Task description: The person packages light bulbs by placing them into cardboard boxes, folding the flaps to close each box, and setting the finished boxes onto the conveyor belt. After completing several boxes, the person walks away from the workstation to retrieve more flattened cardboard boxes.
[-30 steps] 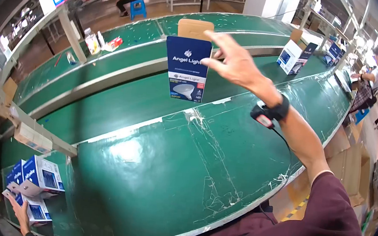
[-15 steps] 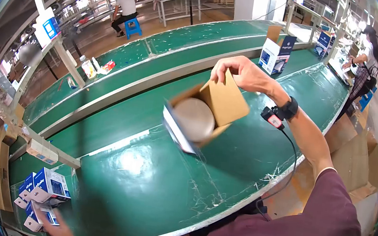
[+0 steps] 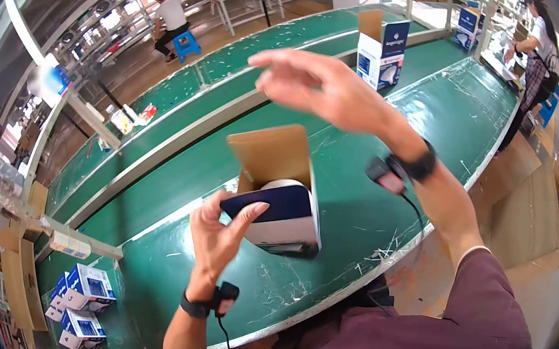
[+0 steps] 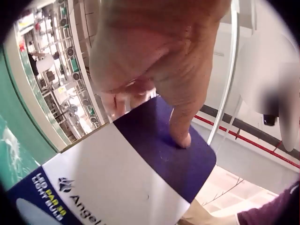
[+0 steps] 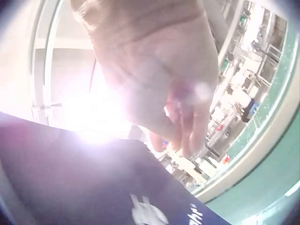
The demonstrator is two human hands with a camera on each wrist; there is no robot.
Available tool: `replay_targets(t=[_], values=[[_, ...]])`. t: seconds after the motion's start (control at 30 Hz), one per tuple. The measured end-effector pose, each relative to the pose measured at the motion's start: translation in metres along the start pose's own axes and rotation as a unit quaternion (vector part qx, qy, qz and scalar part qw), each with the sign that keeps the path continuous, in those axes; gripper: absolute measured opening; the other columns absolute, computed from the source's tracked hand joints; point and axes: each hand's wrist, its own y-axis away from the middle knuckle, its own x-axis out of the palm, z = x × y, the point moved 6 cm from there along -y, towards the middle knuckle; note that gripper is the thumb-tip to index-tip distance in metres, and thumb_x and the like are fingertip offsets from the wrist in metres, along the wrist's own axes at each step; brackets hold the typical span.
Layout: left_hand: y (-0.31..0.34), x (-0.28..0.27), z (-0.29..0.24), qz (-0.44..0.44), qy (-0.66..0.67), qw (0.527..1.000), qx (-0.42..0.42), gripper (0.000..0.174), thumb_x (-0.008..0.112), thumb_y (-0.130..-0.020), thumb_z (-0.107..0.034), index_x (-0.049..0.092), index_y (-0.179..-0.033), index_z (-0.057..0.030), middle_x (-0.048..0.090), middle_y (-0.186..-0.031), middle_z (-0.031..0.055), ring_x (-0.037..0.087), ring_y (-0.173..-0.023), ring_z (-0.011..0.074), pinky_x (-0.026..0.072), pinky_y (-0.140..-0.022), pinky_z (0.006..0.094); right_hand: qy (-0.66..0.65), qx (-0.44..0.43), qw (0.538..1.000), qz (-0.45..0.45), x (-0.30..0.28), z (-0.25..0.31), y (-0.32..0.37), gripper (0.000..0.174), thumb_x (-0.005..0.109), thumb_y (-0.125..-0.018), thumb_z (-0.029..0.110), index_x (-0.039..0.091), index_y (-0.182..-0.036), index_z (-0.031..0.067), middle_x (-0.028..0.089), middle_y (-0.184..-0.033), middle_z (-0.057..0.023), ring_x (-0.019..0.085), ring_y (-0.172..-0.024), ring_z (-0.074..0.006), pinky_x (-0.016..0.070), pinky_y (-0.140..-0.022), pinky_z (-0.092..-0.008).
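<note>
In the head view an LED light bulb box (image 3: pixel 288 235) sits in front of me with its top open. Its brown inner flap (image 3: pixel 272 151) stands up at the back, and part of a pale round bulb face (image 3: pixel 285 184) shows inside. My left hand (image 3: pixel 217 229) pinches the dark blue front flap (image 3: pixel 276 202), thumb on the printed side. The left wrist view shows that thumb (image 4: pixel 180 129) pressed on the blue end of the box (image 4: pixel 122 164). Above and behind the box, my right hand (image 3: pixel 325 89) is raised with fingers extended, holding nothing.
Several closed blue-and-white boxes (image 3: pixel 89 289) are grouped at the left end of the green belt (image 3: pixel 173 301). Another open box (image 3: pixel 379 58) stands upright farther along. A metal rail (image 3: pixel 156 159) runs behind. One person (image 3: pixel 535 52) stands at right; another (image 3: pixel 171 18) sits far back.
My right hand has let go of the box's flap and risen away. My left hand has come over from the boxes at left and taken the front flap. The box has turned toward me.
</note>
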Motion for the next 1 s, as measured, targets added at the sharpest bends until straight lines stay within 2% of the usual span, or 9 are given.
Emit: replay_targets(t=[0.1, 0.23, 0.27, 0.33, 0.4, 0.6, 0.63, 0.77, 1.0], values=[[0.009, 0.028, 0.008, -0.021, 0.082, 0.996, 0.003, 0.017, 0.079, -0.096, -0.02, 0.08, -0.097, -0.0039, 0.071, -0.072, 0.0015, 0.06, -0.068, 0.0086, 0.0478, -0.064, 0.0275, 0.24, -0.061, 0.964, 0.091, 0.029, 0.028, 0.07, 0.062, 0.08, -0.09, 0.024, 0.056, -0.144, 0.0058, 0.069, -0.115, -0.0126, 0.069, -0.109, -0.0269, 0.0549, -0.092, -0.04], [-0.025, 0.045, -0.009, 0.185, 0.239, 0.944, -0.131, 0.083, 0.028, -0.113, -0.058, 0.073, -0.12, 0.0105, 0.077, -0.11, 0.0144, 0.07, -0.099, 0.0167, 0.0499, -0.097, 0.0284, 0.348, -0.08, 0.933, 0.05, 0.05, 0.013, 0.106, 0.044, 0.081, -0.079, 0.014, 0.058, -0.116, 0.0058, 0.058, -0.106, -0.0122, 0.064, -0.101, -0.0323, 0.0539, -0.084, -0.0433], [-0.035, 0.05, -0.01, 0.238, 0.312, 0.898, -0.201, 0.075, 0.034, -0.113, -0.056, 0.075, -0.12, 0.0058, 0.077, -0.104, 0.0098, 0.068, -0.095, 0.0145, 0.0503, -0.093, 0.028, 0.342, -0.078, 0.936, 0.035, 0.046, 0.014, 0.106, 0.043, 0.081, -0.078, 0.013, 0.058, -0.113, 0.0061, 0.058, -0.105, -0.0125, 0.064, -0.102, -0.0328, 0.0541, -0.083, -0.0433], [-0.058, 0.049, -0.006, 0.358, 0.105, 0.918, -0.133, 0.064, 0.042, -0.112, -0.053, 0.076, -0.121, 0.0012, 0.075, -0.101, 0.0049, 0.065, -0.093, 0.0124, 0.0512, -0.089, 0.0281, 0.325, -0.056, 0.943, 0.034, 0.044, 0.01, 0.106, 0.042, 0.081, -0.077, 0.014, 0.057, -0.11, 0.0062, 0.057, -0.104, -0.0132, 0.064, -0.1, -0.0337, 0.0543, -0.081, -0.0446], [-0.064, 0.067, 0.013, 0.475, 0.142, 0.864, -0.088, 0.038, 0.059, -0.109, -0.032, 0.074, -0.123, -0.0002, 0.073, -0.104, -0.0015, 0.06, -0.096, 0.0057, 0.0522, -0.087, 0.028, 0.323, -0.039, 0.945, 0.028, 0.044, 0.008, 0.102, 0.041, 0.081, -0.076, 0.014, 0.057, -0.108, 0.0056, 0.057, -0.103, -0.0129, 0.066, -0.094, -0.0342, 0.0544, -0.077, -0.0454], [-0.067, 0.075, 0.006, 0.483, 0.158, 0.856, -0.094, 0.03, 0.067, -0.105, -0.024, 0.074, -0.12, 0.0019, 0.074, -0.097, -0.0013, 0.062, -0.085, 0.0067, 0.0537, -0.078, 0.0279, 0.296, -0.02, 0.955, 0.001, 0.043, -0.003, 0.103, 0.046, 0.085, -0.078, 0.013, 0.061, -0.117, 0.0069, 0.063, -0.106, -0.0099, 0.068, -0.095, -0.0315, 0.0566, -0.076, -0.0412], [-0.065, 0.076, 0.011, 0.48, 0.135, 0.863, -0.082, 0.029, 0.068, -0.104, -0.023, 0.074, -0.118, 0.002, 0.074, -0.095, -0.0009, 0.062, -0.084, 0.0067, 0.0536, -0.077, 0.0279, 0.252, 0.017, 0.966, 0.053, 0.042, -0.01, 0.103, 0.067, 0.088, -0.077, 0.01, 0.055, -0.136, 0.0079, 0.058, -0.128, -0.0146, 0.066, -0.109, -0.0339, 0.0582, -0.088, -0.0413], [-0.061, 0.084, 0.009, 0.45, 0.125, 0.884, -0.028, 0.026, 0.068, -0.103, -0.023, 0.075, -0.115, 0.0001, 0.073, -0.088, 0.0008, 0.061, -0.081, 0.0071, 0.0534, -0.074, 0.0295, 0.231, -0.023, 0.969, 0.084, 0.042, -0.002, 0.112, 0.098, 0.085, -0.076, 0.001, 0.033, -0.158, 0.0102, 0.033, -0.157, -0.0211, 0.053, -0.13, -0.0384, 0.0502, -0.109, -0.0465], [-0.06, 0.094, -0.007, 0.488, 0.042, 0.871, -0.048, 0.021, 0.067, -0.102, -0.019, 0.078, -0.11, -0.0023, 0.072, -0.085, 0.0026, 0.061, -0.081, 0.009, 0.0529, -0.076, 0.0314, 0.278, -0.103, 0.955, 0.01, 0.052, -0.02, 0.134, 0.074, 0.079, -0.084, 0.004, 0.041, -0.147, 0.0113, 0.039, -0.152, -0.0229, 0.058, -0.117, -0.0334, 0.0527, -0.103, -0.0445]])
